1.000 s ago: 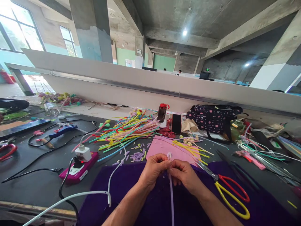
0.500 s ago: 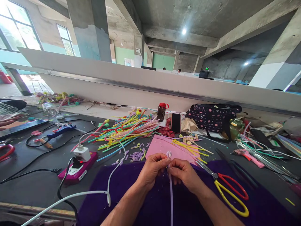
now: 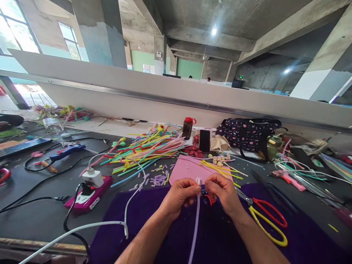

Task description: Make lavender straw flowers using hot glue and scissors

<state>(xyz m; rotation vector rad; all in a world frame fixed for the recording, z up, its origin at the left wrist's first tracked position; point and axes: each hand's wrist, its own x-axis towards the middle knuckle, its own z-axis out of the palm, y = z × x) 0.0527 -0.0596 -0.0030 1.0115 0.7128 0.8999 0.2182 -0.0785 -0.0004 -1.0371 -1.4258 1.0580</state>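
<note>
My left hand (image 3: 180,196) is closed in a pinch on the top of a pale lilac pipe cleaner (image 3: 195,220), whose looped tip shows above my fingers. The stem hangs down over the purple cloth (image 3: 143,227) toward me. My right hand (image 3: 224,192) is closed too, a little to the right of the stem, fingers curled near a small red and blue piece (image 3: 208,194) on the cloth. Whether the right hand touches the stem is unclear. A pink foam sheet (image 3: 189,169) lies just beyond both hands.
Scissors (image 3: 268,220) with red and yellow handles lie right of my right hand. A heap of coloured pipe cleaners (image 3: 145,150) and cut bits sits behind left. A pink charger (image 3: 88,196) with cables, a blue glue gun (image 3: 66,151), a bottle (image 3: 187,127), a phone (image 3: 204,140) and a dotted bag (image 3: 247,134) crowd the table.
My right hand has drawn slightly to the right, away from the left, uncovering a small red and blue piece between them. The view shifted a little leftward.
</note>
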